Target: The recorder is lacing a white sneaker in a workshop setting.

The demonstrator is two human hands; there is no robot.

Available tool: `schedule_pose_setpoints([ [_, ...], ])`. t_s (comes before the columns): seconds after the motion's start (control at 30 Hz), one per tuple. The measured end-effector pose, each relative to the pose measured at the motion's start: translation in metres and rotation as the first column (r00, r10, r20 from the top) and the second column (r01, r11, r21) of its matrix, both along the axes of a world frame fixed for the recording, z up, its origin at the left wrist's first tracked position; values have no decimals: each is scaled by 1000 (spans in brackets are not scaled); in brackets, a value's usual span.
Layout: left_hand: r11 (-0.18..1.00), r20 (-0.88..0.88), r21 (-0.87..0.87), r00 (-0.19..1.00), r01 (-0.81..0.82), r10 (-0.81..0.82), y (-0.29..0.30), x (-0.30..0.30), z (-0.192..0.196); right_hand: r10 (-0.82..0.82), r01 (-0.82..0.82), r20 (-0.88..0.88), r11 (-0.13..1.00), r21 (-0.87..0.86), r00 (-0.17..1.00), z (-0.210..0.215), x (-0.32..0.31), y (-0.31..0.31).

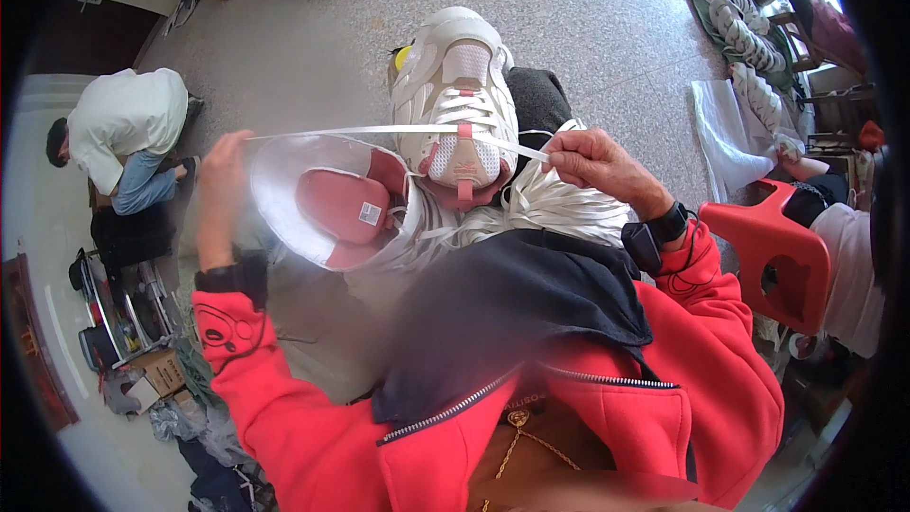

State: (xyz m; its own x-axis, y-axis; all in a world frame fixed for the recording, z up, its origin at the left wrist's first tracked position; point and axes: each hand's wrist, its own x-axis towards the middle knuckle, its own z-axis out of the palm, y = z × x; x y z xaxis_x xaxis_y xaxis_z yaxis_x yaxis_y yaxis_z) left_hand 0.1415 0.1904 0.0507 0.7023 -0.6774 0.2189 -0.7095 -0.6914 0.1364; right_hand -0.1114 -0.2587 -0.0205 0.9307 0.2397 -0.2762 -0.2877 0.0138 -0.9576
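A cream-white sneaker (464, 49) with pink trim is in front of me, its toe pointing away. A flat white shoelace (370, 129) is stretched taut across the sneaker, passing at the pink loop on its tongue. My right hand (599, 166) pinches the lace at the right, its fingers closed. My left hand (223, 180) is raised at the other end of the lace; it is blurred, but its fingers look closed on it. Below the lace, left of the sneaker, lies a white shoe piece (280, 194) with pink lining and a small label inside.
A bundle of white laces (564, 204) lies right of the sneaker, by a dark cloth (531, 289) on my lap. A red plastic stool (773, 246) stands at the right near more shoes (744, 33). A person in white (128, 123) crouches at the left.
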Motion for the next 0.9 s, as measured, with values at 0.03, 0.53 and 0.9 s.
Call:
schedule_pose_setpoints([
  [0.03, 999, 12, -4, 999, -40, 40, 12, 9, 4, 5, -5, -2, 1000, 0, 1000, 2, -3, -2],
  [0.53, 965, 165, -108, 953, -238, 253, -13, -11, -19, -578, 136, -33, 135, 981, 815, 6, -47, -142],
  [0.9, 720, -798, -525, 557, -455, -230, -172, -104, -50, -785, 570, -32, 420, 706, 618, -41, -57, -224],
])
